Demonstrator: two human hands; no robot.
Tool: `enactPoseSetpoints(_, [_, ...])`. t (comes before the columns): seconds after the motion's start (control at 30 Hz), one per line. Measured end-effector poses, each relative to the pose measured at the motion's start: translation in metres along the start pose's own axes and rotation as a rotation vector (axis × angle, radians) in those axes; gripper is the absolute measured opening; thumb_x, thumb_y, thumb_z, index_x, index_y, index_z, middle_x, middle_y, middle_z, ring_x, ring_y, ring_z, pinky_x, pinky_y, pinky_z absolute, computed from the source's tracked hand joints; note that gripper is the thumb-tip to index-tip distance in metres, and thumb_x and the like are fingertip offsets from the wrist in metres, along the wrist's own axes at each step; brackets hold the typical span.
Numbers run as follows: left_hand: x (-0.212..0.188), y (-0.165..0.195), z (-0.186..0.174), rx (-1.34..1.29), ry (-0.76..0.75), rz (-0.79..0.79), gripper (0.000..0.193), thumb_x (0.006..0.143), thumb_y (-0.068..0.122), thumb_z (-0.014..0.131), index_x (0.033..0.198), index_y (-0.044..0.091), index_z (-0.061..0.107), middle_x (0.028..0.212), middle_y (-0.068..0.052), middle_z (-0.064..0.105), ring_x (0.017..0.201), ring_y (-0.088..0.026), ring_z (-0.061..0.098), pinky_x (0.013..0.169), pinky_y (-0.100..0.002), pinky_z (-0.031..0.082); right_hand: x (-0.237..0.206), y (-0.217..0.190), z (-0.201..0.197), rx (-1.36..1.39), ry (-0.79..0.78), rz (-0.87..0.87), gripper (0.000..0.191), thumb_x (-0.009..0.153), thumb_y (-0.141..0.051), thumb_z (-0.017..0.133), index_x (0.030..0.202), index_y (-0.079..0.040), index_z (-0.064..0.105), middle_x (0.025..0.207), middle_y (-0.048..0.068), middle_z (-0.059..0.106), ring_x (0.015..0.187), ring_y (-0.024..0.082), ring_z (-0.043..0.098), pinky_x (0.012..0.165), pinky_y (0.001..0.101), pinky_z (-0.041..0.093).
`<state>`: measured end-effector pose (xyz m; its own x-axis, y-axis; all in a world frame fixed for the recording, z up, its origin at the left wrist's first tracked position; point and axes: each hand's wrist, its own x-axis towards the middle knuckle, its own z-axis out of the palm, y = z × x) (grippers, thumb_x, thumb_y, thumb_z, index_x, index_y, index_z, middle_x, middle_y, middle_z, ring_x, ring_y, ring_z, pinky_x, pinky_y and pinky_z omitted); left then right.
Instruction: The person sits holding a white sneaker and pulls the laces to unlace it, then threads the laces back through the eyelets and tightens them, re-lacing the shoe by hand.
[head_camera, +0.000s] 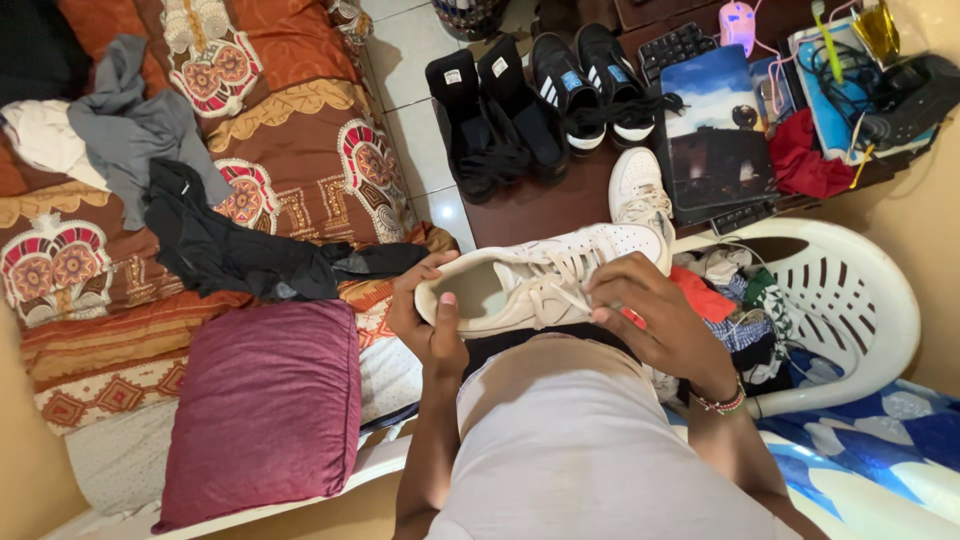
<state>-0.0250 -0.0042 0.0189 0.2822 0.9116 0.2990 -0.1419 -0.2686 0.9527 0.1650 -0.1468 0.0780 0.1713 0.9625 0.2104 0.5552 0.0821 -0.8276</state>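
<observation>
Between both hands' fingers (436, 268) lies a white sneaker (540, 277), gripped heel and laces.

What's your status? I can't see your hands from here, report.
Left hand gripping heel of white sneaker. Right hand at its laces. Second white sneaker on dark table beyond. Nothing in the way.

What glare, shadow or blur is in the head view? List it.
Head view: even indoor light; glare on the floor tiles; soft shadow under the white sneaker held by left hand and right hand; edges bend from the wide lens; little blur.
</observation>
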Motion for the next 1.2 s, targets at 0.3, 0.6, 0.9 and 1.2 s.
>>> enactPoseSetpoints(0.3, [-0.002,0.008,0.002,0.009,-0.117,0.050,0.022,0.084,0.012,0.055,0.101,-0.001,0.049,0.107,-0.023,0.064,0.095,-0.024,0.064,0.089,-0.034,0.050,0.026,-0.010,0.007,-0.120,0.074,-0.040,0.047,0.074,-0.022,0.072,0.115,-0.003,0.059,0.116,0.011,0.056,0.103,0.028,0.051,0.088,0.0374,0.043])
enactPoseSetpoints(0.6, [-0.005,0.015,0.007,0.029,-0.122,0.084,0.020,0.084,0.012,0.054,0.099,-0.001,0.051,0.103,-0.024,0.065,0.093,-0.026,0.065,0.087,-0.033,0.050,0.036,-0.010,0.006,-0.048,0.159,-0.001,0.017,0.074,-0.012,0.075,0.088,-0.004,0.068,0.084,0.005,0.067,0.078,0.017,0.061,0.066,0.0277,0.048])
enactPoseSetpoints(0.9, [-0.002,0.015,0.005,0.021,-0.094,0.093,0.021,0.085,0.014,0.055,0.100,-0.001,0.050,0.105,-0.023,0.064,0.094,-0.025,0.064,0.088,-0.034,0.051,0.031,-0.010,0.008,-0.078,0.309,-0.025,0.020,0.072,-0.013,0.076,0.090,-0.008,0.069,0.095,0.005,0.064,0.091,0.020,0.058,0.079,0.0313,0.047])
enactPoseSetpoints(1.2, [0.001,0.011,0.003,-0.042,-0.050,0.072,0.024,0.087,0.018,0.057,0.100,-0.001,0.049,0.106,-0.023,0.063,0.099,-0.025,0.062,0.091,-0.035,0.049,0.016,-0.020,0.018,-0.373,0.327,-0.111,0.013,0.073,-0.009,0.075,0.084,-0.009,0.069,0.091,0.003,0.062,0.088,0.023,0.053,0.077,0.0345,0.043])
